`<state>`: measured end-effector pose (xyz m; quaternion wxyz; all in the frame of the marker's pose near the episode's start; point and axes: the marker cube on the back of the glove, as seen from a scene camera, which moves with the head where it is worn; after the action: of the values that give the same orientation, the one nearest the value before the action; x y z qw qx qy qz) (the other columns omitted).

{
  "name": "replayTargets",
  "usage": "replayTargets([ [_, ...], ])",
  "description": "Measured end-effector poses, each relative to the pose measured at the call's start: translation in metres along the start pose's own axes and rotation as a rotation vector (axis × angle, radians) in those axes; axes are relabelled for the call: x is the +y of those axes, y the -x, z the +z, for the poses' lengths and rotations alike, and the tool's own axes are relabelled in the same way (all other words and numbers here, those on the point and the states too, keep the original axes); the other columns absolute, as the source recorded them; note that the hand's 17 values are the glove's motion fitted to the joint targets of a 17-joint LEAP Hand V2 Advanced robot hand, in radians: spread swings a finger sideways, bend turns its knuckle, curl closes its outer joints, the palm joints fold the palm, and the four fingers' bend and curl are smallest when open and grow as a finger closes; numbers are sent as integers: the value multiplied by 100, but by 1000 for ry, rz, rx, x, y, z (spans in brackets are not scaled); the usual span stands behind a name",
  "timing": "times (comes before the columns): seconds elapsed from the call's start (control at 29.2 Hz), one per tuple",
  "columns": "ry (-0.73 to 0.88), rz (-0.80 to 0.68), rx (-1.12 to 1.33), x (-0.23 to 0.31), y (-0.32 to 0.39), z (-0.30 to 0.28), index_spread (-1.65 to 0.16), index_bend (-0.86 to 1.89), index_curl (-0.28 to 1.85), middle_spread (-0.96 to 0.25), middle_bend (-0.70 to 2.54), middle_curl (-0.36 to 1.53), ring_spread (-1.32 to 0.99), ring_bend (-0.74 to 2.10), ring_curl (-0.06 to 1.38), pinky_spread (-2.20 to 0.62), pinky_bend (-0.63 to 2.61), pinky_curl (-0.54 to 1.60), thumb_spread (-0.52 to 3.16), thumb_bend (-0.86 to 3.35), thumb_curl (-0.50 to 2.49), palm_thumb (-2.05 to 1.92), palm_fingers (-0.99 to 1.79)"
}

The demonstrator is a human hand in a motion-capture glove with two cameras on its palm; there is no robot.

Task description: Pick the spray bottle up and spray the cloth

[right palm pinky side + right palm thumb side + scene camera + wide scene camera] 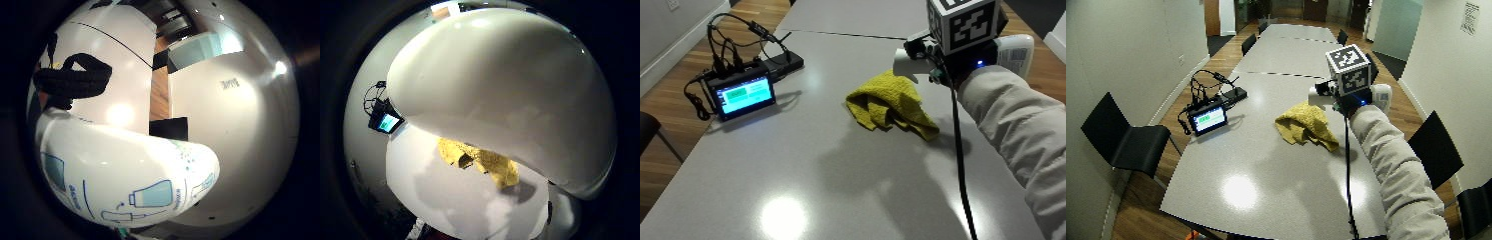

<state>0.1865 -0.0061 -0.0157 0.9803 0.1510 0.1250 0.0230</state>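
Gloved right hand (953, 67) hides spray bottle (1013, 52).

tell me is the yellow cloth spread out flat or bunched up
Bunched up. The yellow cloth lies on the table in a crumpled heap with folds and overlapping layers, one corner trailing out toward the person's sleeve.

Glossy white plastic spray bottle (1013, 50); rough yellow terry cloth (889, 106); smooth, semi-gloss grey bench (840, 170); wood floor (666, 95).
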Motion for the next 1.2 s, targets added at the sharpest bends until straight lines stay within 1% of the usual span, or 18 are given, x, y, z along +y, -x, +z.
replayTargets([
  [0.24, 12, -10, 17, -2, 8, 1, -27, 14, 38, -14, 41, 52, -17, 51, 47, -23, 35, 41, 26, -3, 68, 115, 113],
  [0.34, 1, 9, -64, -7, 6, 3, -27, 14, 39, -14, 41, 52, -17, 50, 47, -24, 35, 42, 25, -3, 69, 115, 114],
  [0.58, -54, 108, -520, 0, 6, -12, -27, 14, 39, -14, 41, 53, -17, 50, 48, -24, 35, 42, 23, -3, 70, 114, 114],
  [0.72, -113, 138, -900, 1, 11, -31, -27, 14, 40, -13, 40, 53, -17, 50, 48, -23, 34, 42, 23, -2, 71, 115, 112],
  [0.89, -218, 78, -1347, -4, 54, -78, -27, 13, 39, -13, 40, 54, -16, 49, 49, -23, 33, 43, 25, -2, 72, 116, 109],
  [0.99, -239, 50, -1491, -4, 82, -94, -27, 12, 39, -13, 40, 54, -16, 49, 49, -22, 33, 43, 26, -2, 72, 116, 106],
  [1.06, -204, 34, -1592, -3, 112, -97, -28, 11, 38, -14, 38, 54, -16, 48, 49, -22, 33, 43, 28, -2, 72, 117, 103],
  [1.2, -12, -51, -1791, 9, 197, -88, -28, 9, 37, -14, 36, 54, -15, 48, 50, -21, 33, 44, 38, -1, 71, 119, 93],
])
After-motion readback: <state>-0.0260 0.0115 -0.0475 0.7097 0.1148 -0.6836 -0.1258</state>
